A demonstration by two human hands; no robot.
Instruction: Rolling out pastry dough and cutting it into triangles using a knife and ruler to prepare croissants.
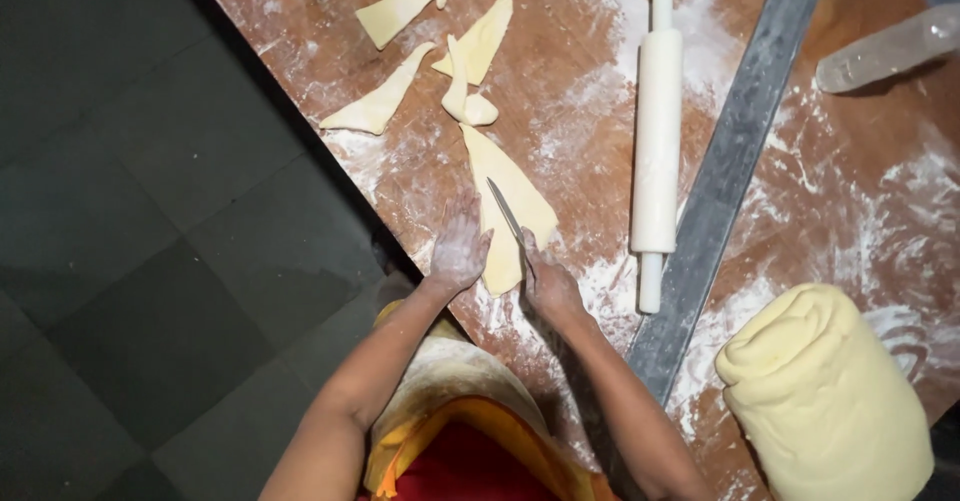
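A long triangular piece of pale dough (510,196) lies on the floured wooden table (850,191). My left hand (460,246), dusted with flour, rests flat with fingers together on the dough's near left edge. My right hand (548,279) grips a knife (505,211) whose blade points away from me and lies along the dough's middle. Several more cut dough triangles (378,106) are scattered farther up the table.
A white rolling pin (657,141) lies right of the dough. Beside it a long grey metal bar (725,171) runs diagonally. A thick roll of folded dough (825,396) sits at the near right. A clear plastic object (890,51) is at the far right. Dark floor tiles (150,261) lie left.
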